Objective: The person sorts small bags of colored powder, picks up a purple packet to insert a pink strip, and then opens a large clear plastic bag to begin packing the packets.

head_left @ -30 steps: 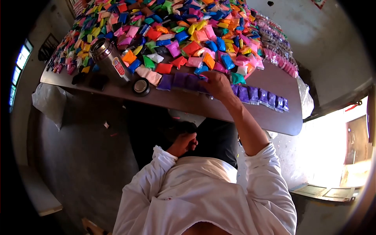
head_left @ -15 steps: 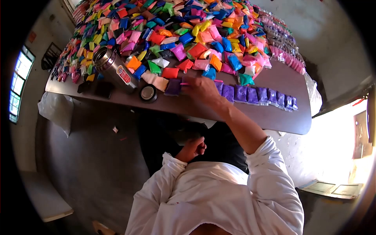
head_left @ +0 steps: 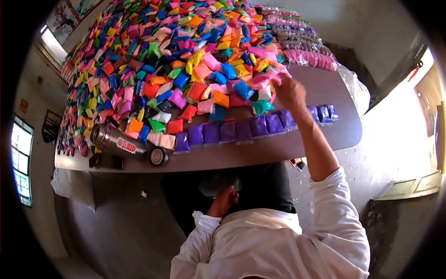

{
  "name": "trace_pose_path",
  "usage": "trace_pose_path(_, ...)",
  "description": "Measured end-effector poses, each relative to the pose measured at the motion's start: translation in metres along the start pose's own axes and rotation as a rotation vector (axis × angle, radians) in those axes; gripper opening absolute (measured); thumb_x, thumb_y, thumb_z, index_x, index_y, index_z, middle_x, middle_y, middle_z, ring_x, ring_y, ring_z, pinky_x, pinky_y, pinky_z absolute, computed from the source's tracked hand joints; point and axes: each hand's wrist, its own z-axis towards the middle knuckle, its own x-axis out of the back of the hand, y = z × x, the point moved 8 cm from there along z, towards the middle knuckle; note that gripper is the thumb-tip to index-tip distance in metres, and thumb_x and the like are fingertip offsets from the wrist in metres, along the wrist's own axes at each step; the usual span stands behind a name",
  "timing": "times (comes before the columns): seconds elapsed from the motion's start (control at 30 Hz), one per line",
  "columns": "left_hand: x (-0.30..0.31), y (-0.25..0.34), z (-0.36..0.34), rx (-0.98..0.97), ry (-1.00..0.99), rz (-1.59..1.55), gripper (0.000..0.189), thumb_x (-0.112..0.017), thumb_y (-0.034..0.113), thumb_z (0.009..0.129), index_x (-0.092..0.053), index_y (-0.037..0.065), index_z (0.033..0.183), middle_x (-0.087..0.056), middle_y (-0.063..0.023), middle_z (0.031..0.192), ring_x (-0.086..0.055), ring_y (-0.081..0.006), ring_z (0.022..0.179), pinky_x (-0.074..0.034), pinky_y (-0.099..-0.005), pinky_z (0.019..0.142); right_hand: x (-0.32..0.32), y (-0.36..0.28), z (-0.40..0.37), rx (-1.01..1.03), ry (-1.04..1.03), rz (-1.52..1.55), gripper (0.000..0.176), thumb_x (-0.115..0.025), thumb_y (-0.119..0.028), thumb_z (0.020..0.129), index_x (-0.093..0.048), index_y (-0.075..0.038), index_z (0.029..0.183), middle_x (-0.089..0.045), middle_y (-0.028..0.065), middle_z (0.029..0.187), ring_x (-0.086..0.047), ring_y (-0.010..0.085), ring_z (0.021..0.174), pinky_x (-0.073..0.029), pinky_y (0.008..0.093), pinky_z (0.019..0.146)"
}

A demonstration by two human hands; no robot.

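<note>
My right hand [head_left: 290, 93] is at the right edge of a large heap of coloured packets [head_left: 186, 60], over a pink packet [head_left: 272, 78]. Its fingers are bent at the packet, and whether they grip it is too small to tell. A row of purple packets [head_left: 227, 132] runs along the table in front of the heap, partly behind my right forearm. My left hand [head_left: 226, 199] rests closed near my lap; what it holds, if anything, is hidden. A green packet [head_left: 263, 107] lies between the heap and the row.
On the table [head_left: 278, 148], an open steel flask [head_left: 118, 142] stands at the left, beside its round lid [head_left: 159, 156] and a dark flat object [head_left: 106, 161]. Clear bags of pink packets [head_left: 310, 59] lie at the back right. A plastic bag [head_left: 74, 188] hangs at the left.
My right hand has moved from the left part of the purple row to the heap's right edge. The camera view has shifted, showing more of the heap. My left hand stays near my lap.
</note>
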Motion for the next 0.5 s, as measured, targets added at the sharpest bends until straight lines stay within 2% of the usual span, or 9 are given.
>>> trace_pose_path(0.03, 0.000, -0.001, 0.002, -0.009, 0.035, 0.031, 0.022, -0.061, 0.026, 0.087, -0.051, 0.009, 0.076, -0.052, -0.0057, 0.072, -0.052, -0.0187, 0.069, -0.044, -0.0302, 0.059, 0.006, 0.028, 0.012, 0.019, 0.121, 0.044, 0.034, -0.062, -0.039, 0.081, -0.064, -0.011, 0.100, -0.066, 0.0175, 0.082, -0.064, 0.0377, 0.079, -0.050, 0.0468, 0.069)
trace_pose_path(0.13, -0.001, -0.004, 0.009, 0.004, 0.047, 0.108, 0.024, -0.060, 0.028, 0.087, -0.051, 0.008, 0.076, -0.054, -0.0078, 0.071, -0.053, -0.0189, 0.063, -0.044, -0.0305, 0.057, -0.003, 0.086, 0.044, -0.157, -0.104, 0.078, 0.039, -0.058, -0.040, 0.081, -0.063, -0.008, 0.102, -0.065, 0.0200, 0.094, -0.062, 0.0354, 0.091, -0.048, 0.0451, 0.078)
trace_pose_path(0.17, -0.002, -0.006, 0.011, 0.013, 0.033, 0.134, 0.023, -0.059, 0.028, 0.088, -0.052, 0.008, 0.077, -0.053, -0.0077, 0.071, -0.053, -0.0192, 0.063, -0.044, -0.0307, 0.057, -0.002, 0.096, 0.049, -0.174, -0.095, 0.078, 0.039, -0.058, -0.040, 0.081, -0.063, -0.008, 0.102, -0.065, 0.0200, 0.094, -0.062, 0.0354, 0.091, -0.048, 0.0451, 0.078)
trace_pose_path(0.23, 0.002, -0.008, 0.016, 0.001, 0.085, 0.181, 0.023, -0.058, 0.028, 0.088, -0.052, 0.008, 0.078, -0.053, -0.0078, 0.071, -0.052, -0.0189, 0.063, -0.043, -0.0304, 0.058, -0.027, 0.099, 0.049, -0.141, -0.357, 0.220, 0.041, -0.057, -0.042, 0.079, -0.064, -0.007, 0.100, -0.065, 0.0207, 0.096, -0.061, 0.0355, 0.094, -0.048, 0.0434, 0.080)
trace_pose_path(0.27, 0.004, -0.006, 0.019, -0.022, 0.134, 0.213, 0.024, -0.057, 0.028, 0.089, -0.051, 0.008, 0.079, -0.053, -0.0079, 0.071, -0.052, -0.0187, 0.063, -0.042, -0.0301, 0.058, -0.034, 0.105, 0.048, -0.158, -0.346, 0.220, 0.041, -0.057, -0.042, 0.079, -0.064, -0.007, 0.100, -0.065, 0.0207, 0.096, -0.061, 0.0355, 0.094, -0.048, 0.0434, 0.080)
trace_pose_path(0.33, 0.008, -0.008, 0.020, 0.004, 0.165, 0.300, 0.025, -0.055, 0.029, 0.090, -0.051, 0.007, 0.080, -0.053, -0.0078, 0.071, -0.052, -0.0183, 0.063, -0.042, -0.0299, 0.058, -0.019, 0.117, 0.044, -0.086, -0.008, 0.290, 0.039, -0.059, -0.040, 0.078, -0.065, -0.007, 0.098, -0.064, 0.0201, 0.097, -0.061, 0.0360, 0.095, -0.048, 0.0424, 0.083)
trace_pose_path(0.4, 0.008, -0.011, 0.021, 0.041, 0.175, 0.394, 0.026, -0.052, 0.030, 0.091, -0.051, 0.007, 0.080, -0.053, -0.0077, 0.071, -0.052, -0.0179, 0.063, -0.042, -0.0296, 0.058, -0.001, 0.138, 0.038, -0.171, 0.011, 0.351, 0.034, -0.060, -0.035, 0.078, -0.066, -0.006, 0.096, -0.064, 0.0197, 0.096, -0.060, 0.0353, 0.094, -0.047, 0.0423, 0.084)
trace_pose_path(0.47, -0.009, 0.012, 0.010, -0.181, 0.145, 0.901, 0.029, -0.047, 0.032, 0.092, -0.051, 0.006, 0.080, -0.052, -0.0074, 0.071, -0.050, -0.0170, 0.063, -0.042, -0.0299, 0.058, 0.018, 0.170, 0.031, -0.251, 0.071, 0.339, 0.029, -0.061, -0.028, 0.078, -0.066, -0.007, 0.097, -0.063, 0.0187, 0.098, -0.059, 0.0345, 0.096, -0.046, 0.0426, 0.087)
trace_pose_path(0.5, -0.015, 0.013, 0.008, -0.171, 0.131, 0.918, 0.029, -0.047, 0.032, 0.092, -0.051, 0.006, 0.080, -0.052, -0.0074, 0.071, -0.050, -0.0170, 0.063, -0.042, -0.0299, 0.058, 0.031, 0.190, 0.025, -0.295, 0.198, 0.298, 0.027, -0.061, -0.027, 0.078, -0.067, -0.007, 0.096, -0.063, 0.0180, 0.100, -0.058, 0.0344, 0.099, -0.045, 0.0430, 0.087)
